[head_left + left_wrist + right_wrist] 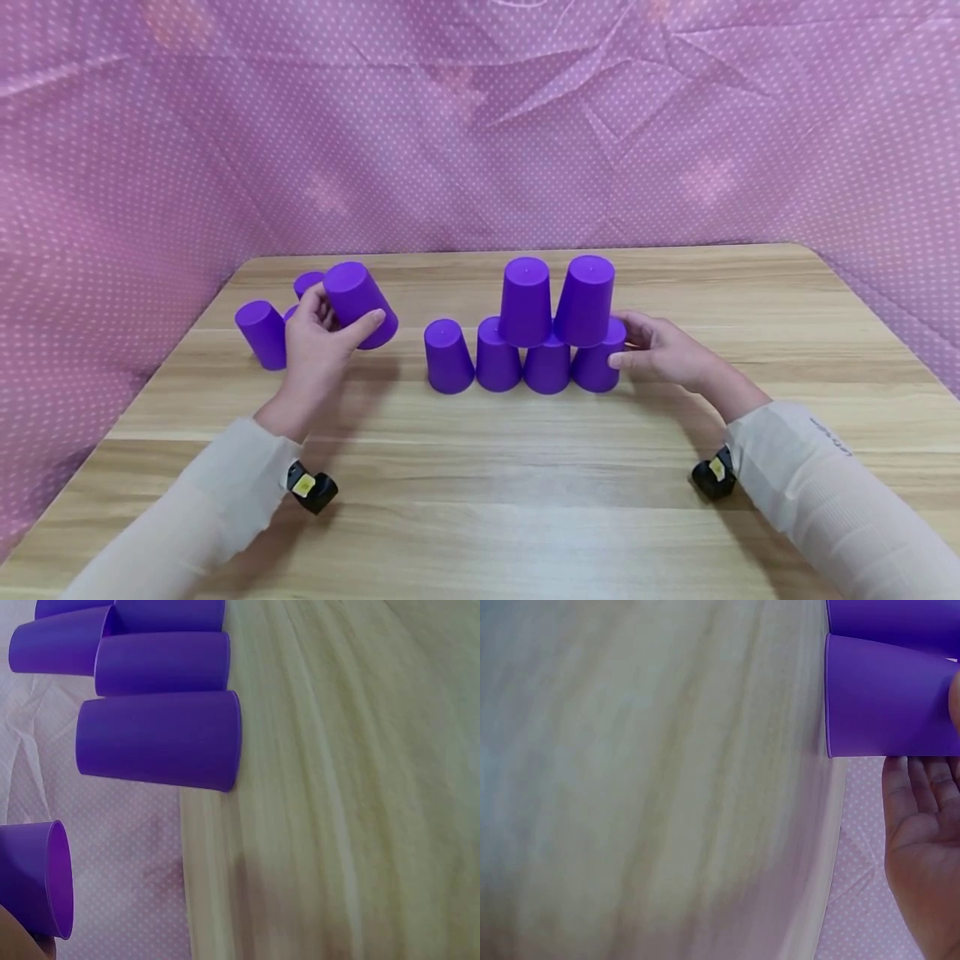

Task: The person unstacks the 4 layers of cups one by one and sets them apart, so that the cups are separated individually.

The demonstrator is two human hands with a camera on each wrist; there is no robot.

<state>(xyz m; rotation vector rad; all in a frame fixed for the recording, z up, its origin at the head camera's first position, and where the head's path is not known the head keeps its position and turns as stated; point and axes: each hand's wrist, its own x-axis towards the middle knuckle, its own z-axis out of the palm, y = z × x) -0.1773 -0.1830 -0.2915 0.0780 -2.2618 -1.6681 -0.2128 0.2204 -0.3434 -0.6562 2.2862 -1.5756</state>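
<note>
My left hand (315, 346) grips a purple cup (362, 298), held upside down and tilted above the table, with the thumb across its front. In the left wrist view the open rim of this cup (30, 877) shows at the lower left. Several upside-down purple cups stand in a row at mid-table, the leftmost cup (448, 358) slightly apart. Two more cups, a left one (525, 304) and a right one (585, 300), sit on top of the row. My right hand (667, 354) holds the row's rightmost cup (595, 368), thumb in front and fingers at its side.
Behind my left hand stand several more purple cups, a near one (262, 336) and a far one (307, 283) among them, partly hidden. The wooden table (540, 492) ends at a pink dotted cloth (480, 150) at the back and sides.
</note>
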